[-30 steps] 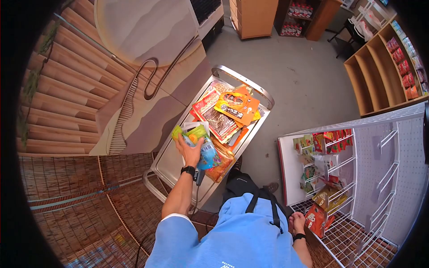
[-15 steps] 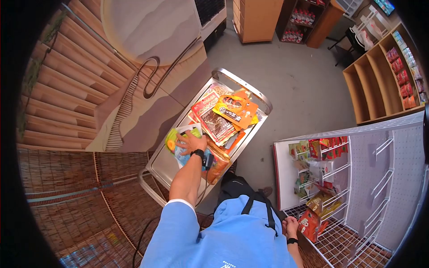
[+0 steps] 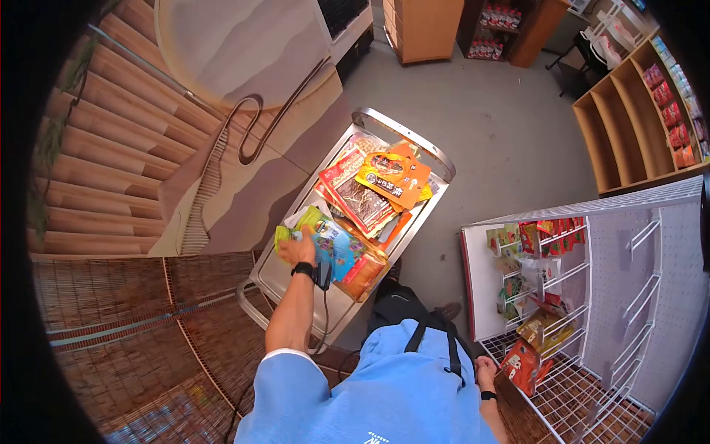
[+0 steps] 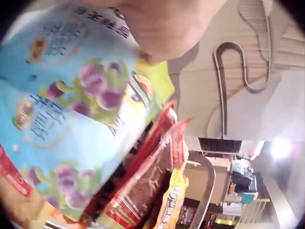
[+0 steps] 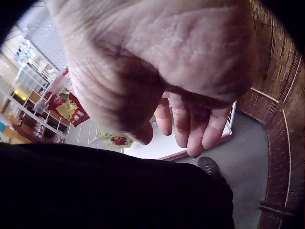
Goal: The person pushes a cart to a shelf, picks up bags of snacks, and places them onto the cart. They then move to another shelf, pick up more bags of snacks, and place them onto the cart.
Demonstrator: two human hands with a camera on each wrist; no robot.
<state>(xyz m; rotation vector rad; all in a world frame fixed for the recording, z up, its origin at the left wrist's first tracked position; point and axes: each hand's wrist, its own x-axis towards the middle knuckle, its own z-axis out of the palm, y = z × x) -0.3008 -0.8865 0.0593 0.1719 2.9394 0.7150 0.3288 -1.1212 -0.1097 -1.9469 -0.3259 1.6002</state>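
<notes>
My left hand (image 3: 298,250) lies over the green end of a green-and-blue pouch (image 3: 336,250) on the metal cart, its blurred fingers reaching across the surface. Two blue pouches with grape pictures (image 4: 90,90) overlap below the palm in the left wrist view; the fingertips are out of sight there. Beside the pouches are a brown-orange pack (image 3: 362,275), a red-edged pack (image 3: 361,200) and an orange pack (image 3: 403,181). The right hand (image 3: 486,371) hangs beside the body, fingers loosely curled and holding nothing, as the right wrist view shows the hand (image 5: 167,71).
The cart's curved metal rail (image 3: 403,133) is at its far end. To the right stands a white wire rack (image 3: 584,296) with hanging packets, and a red packet (image 3: 522,366) low on it. Wooden shelves (image 3: 625,126) are farther back; a woven screen (image 3: 111,325) is at left.
My left hand has moved left toward the green end, and more of the blue pouch shows. The head view has shifted slightly. The right hand still hangs at the side.
</notes>
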